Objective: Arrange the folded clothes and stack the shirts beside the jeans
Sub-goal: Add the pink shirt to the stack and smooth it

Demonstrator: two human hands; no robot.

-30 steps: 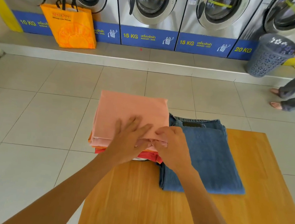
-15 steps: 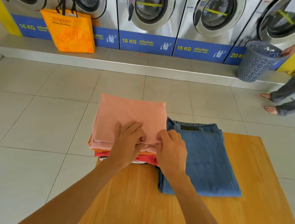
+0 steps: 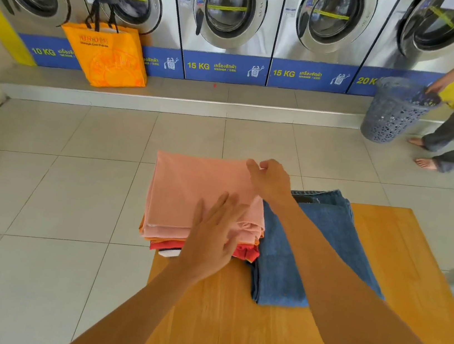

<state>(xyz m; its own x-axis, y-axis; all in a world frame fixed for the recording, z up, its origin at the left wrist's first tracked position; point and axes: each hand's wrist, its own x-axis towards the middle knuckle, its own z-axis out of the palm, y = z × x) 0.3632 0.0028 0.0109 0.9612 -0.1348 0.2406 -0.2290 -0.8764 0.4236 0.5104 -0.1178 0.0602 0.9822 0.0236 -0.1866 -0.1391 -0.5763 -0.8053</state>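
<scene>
Lower shirts (image 3: 246,252) half-hidden under left hand (image 3: 215,238)

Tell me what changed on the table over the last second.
The right hand let go of the near edge of the pink shirt and reached to its far right corner. The left hand opened flat on the near edge. The shirt stack and the jeans stayed put.

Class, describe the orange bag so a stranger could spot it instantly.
Look along the row of washing machines to the raised ledge below them. Toward its left end stands the orange bag, upright, with black handles: the only bright orange thing there.
</scene>
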